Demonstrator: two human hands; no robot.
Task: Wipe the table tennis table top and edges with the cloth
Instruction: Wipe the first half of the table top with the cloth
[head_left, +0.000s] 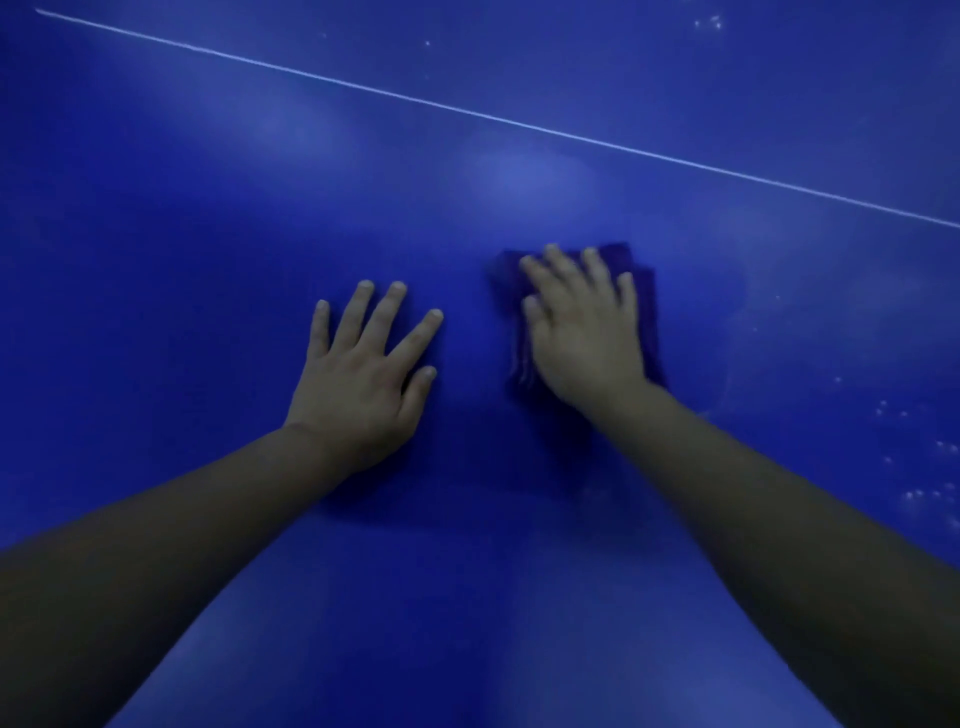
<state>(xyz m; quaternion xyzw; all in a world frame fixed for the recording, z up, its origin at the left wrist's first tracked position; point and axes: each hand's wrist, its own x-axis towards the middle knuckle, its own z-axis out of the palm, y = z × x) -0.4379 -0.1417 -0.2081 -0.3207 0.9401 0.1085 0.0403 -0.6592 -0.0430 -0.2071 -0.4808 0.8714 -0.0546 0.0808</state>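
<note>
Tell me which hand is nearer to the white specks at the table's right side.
Right. The right hand presses flat on the cloth, just left of the white specks; the left hand rests flat on the table top, farther left.

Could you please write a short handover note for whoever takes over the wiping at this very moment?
Left hand: flat on the blue table top, fingers spread, holding nothing.
Right hand: pressing the dark cloth flat on the table, fingers straight.
White line runs beyond both hands.
Done: cannot tell how much is wiped.
Left: pale specks at the right remain; edges are out of view.
</note>
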